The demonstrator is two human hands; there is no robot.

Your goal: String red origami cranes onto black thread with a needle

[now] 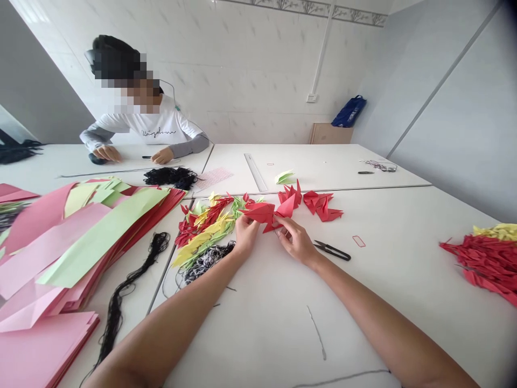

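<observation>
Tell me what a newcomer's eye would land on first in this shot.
In the centre, the left hand and right hand grip folded red paper pieces. A large stack of pink, green and red paper sheets fills the left of the view, and a heap of folded red and yellow paper sits at the right edge. Across the table, a person in a white top sits working.

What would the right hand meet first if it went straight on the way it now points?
The red folded paper piece held by the left hand, right at the fingertips of the right hand. Depth is hard to judge here, so they may be touching.
</observation>
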